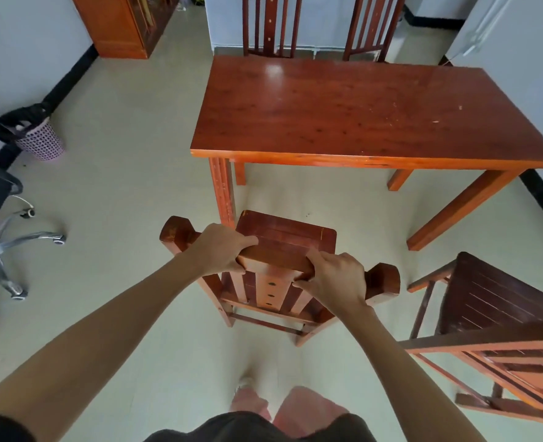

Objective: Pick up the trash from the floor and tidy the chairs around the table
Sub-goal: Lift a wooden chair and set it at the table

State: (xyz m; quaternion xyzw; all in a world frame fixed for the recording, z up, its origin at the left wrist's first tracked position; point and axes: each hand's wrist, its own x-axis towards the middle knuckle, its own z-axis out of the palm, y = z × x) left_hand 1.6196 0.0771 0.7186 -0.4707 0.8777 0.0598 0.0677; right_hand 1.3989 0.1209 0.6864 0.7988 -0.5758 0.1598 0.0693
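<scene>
Chair (282,250) before table (359,116) corner | left hand (222,250), right hand (334,279) both grip its top rail, fingers curled

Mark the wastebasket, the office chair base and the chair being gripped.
wastebasket (42,140), head view, on its lattice wall.
office chair base (24,239), head view, on a chrome leg.
gripped chair (287,232), head view, on its seat.

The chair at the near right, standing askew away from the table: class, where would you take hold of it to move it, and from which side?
Probably grip the top rail of the second chair, coming from behind its back. The rail is a straight bar facing the person, and the seat points towards the table. Both hands, left hand and right hand, already grip the first chair this way.
</scene>
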